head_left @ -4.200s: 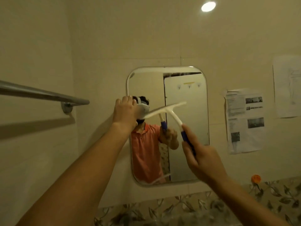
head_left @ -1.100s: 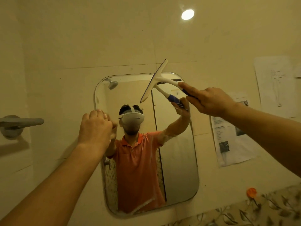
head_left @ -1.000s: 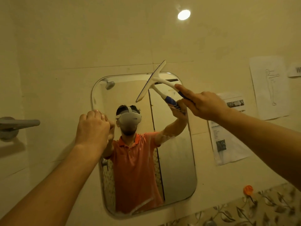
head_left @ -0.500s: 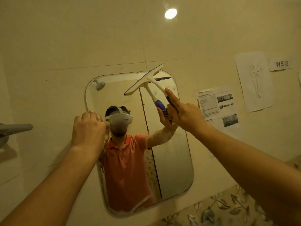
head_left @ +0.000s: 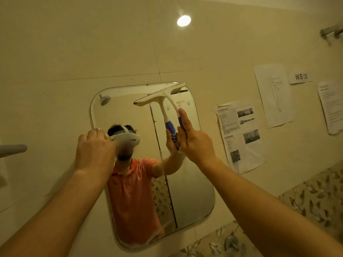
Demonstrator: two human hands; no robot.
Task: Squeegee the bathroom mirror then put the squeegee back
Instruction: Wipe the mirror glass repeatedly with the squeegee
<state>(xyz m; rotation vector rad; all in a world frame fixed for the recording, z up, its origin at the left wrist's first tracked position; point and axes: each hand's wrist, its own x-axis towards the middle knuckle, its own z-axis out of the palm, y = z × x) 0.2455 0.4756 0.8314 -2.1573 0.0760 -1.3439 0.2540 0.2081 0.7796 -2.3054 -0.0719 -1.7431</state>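
Note:
A rounded rectangular mirror hangs on the tiled wall. My right hand grips the blue handle of a white squeegee, index finger stretched along its neck. The blade lies against the glass near the mirror's top right, tilted with its right end higher. My left hand holds the mirror's left edge, fingers curled over the rim. The glass reflects a person in an orange shirt and the squeegee.
Several paper sheets are taped to the wall right of the mirror, with a "WS 12" label. A towel bar end juts out at far left. A metal tap sits below the mirror by a leaf-pattern tile band.
My right hand has turned the squeegee from steeply tilted to nearly level and set the blade on the mirror's upper right. My left hand stays on the left edge.

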